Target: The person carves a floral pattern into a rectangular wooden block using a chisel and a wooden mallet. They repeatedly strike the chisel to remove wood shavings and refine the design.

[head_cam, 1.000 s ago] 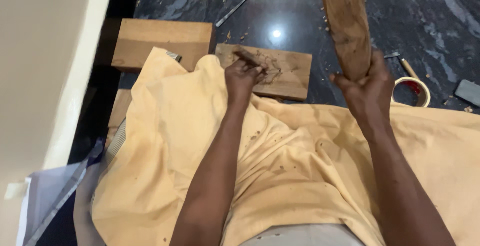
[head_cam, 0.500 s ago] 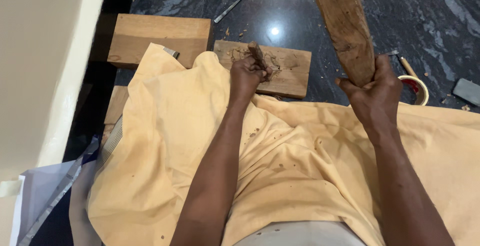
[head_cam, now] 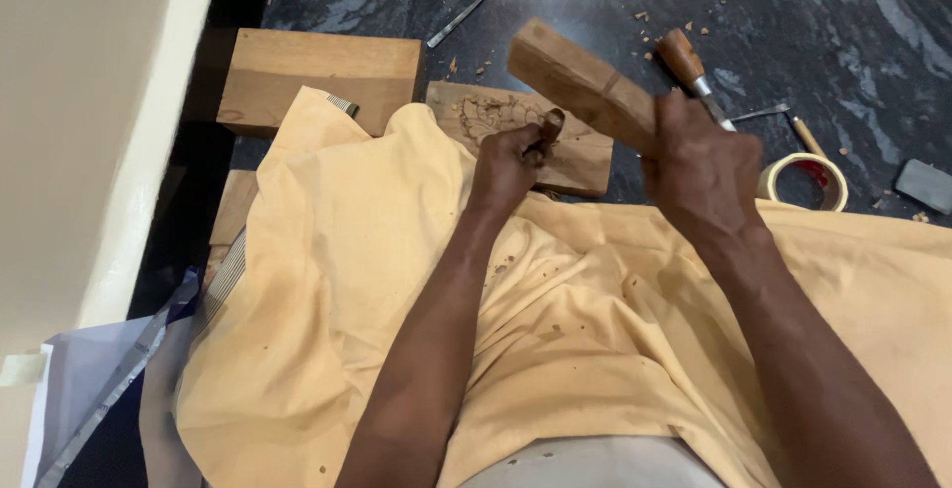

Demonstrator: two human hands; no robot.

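Right hand (head_cam: 699,166) clenches wooden mallet (head_cam: 580,81) (pointing up-left); left hand (head_cam: 508,163) grips chisel (head_cam: 547,131).

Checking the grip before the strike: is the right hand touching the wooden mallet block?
Touching. The head view shows the right hand wrapped around the lower end of the wooden mallet block.

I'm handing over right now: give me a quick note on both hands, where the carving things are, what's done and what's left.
Left hand: closed on a chisel, tip on the carved wooden panel.
Right hand: grips a wooden block used as a mallet, tilted toward the chisel.
Panel lies on the dark floor at the edge of the yellow cloth.
Done: a pattern is partly cut on the panel's left side; chips lie around.
Left: the panel's right part looks uncarved.
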